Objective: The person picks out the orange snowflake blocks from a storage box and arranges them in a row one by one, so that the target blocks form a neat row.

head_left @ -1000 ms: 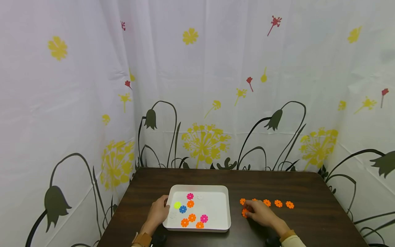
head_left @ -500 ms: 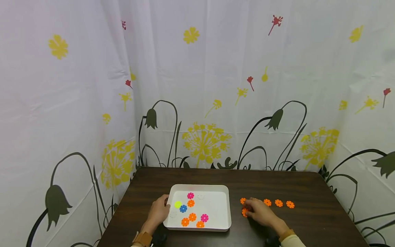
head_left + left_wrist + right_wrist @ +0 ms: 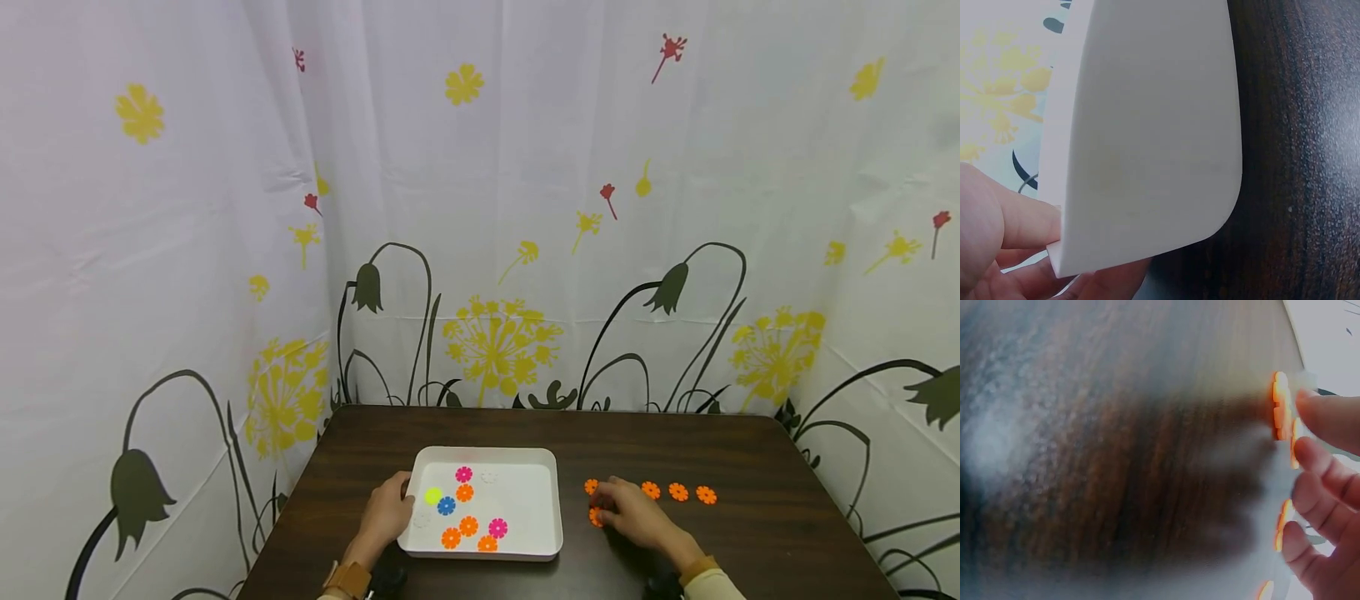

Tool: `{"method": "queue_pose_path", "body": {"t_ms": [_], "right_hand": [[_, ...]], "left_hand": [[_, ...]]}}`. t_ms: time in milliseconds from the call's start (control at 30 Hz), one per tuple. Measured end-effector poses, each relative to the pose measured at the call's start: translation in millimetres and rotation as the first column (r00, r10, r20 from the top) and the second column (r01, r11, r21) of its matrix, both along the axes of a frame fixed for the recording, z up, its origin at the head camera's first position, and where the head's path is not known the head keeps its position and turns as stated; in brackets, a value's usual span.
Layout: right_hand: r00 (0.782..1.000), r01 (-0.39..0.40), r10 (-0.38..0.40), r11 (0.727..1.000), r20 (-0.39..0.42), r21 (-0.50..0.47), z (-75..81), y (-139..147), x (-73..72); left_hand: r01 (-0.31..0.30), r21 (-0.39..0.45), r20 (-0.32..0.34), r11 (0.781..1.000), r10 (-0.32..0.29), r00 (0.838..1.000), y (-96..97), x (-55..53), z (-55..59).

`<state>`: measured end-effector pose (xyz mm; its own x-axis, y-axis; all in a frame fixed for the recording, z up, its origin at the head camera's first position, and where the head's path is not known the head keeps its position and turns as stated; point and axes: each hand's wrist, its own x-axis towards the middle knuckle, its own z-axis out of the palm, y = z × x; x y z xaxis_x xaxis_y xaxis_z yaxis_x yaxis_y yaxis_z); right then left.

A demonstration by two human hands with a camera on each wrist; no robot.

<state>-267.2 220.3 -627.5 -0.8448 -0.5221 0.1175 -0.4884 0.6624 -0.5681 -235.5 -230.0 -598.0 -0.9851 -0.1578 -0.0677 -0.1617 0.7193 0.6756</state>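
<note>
My left hand (image 3: 386,508) grips the left side of a shallow white tray (image 3: 525,467), thumb at the rim; in the left wrist view its fingers (image 3: 1110,278) reach under the tray's corner. Inside lie flower-shaped discs: several orange (image 3: 468,526), two pink (image 3: 497,528), one blue (image 3: 446,506), one yellow (image 3: 433,496) and pale ones (image 3: 489,478). My right hand (image 3: 637,512) is low over the table, its fingertips at an orange flower disc (image 3: 595,517) lying flat. In the right wrist view the thumb (image 3: 1329,419) is right by that disc, apart from the index finger.
A row of orange discs (image 3: 678,492) lies behind and right of my right hand, which hides part of it. The leftmost disc (image 3: 591,486) stays in sight. Dark wooden table (image 3: 675,442) beneath; a patterned curtain (image 3: 495,208) hangs behind.
My right hand's knuckles lift slightly and now cover one disc in the row that was partly visible. The left hand and tray keep their places.
</note>
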Motion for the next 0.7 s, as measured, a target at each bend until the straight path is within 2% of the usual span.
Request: {"method": "queue_pose_path", "body": {"t_ms": [333, 500, 700], "right_hand": [[0.993, 0.014, -0.022, 0.997, -0.114, -0.073, 8.2, -13.4, -4.4], [0.993, -0.006, -0.004, 0.997, -0.115, -0.083, 15.5, -25.1, -7.6], [0.996, -0.009, 0.004, 0.998, -0.093, -0.063, 31.5, -44.7, -13.7]], "left_hand": [[0.006, 0.0, -0.005, 1.0, -0.006, 1.0, 0.3, -0.2, -0.3], [-0.004, -0.022, 0.002, 1.0, 0.004, 1.0, 0.5, 1.1, -1.3], [-0.001, -0.019, -0.02, 1.0, 0.001, 1.0, -0.6, -0.1, -2.2]]}}
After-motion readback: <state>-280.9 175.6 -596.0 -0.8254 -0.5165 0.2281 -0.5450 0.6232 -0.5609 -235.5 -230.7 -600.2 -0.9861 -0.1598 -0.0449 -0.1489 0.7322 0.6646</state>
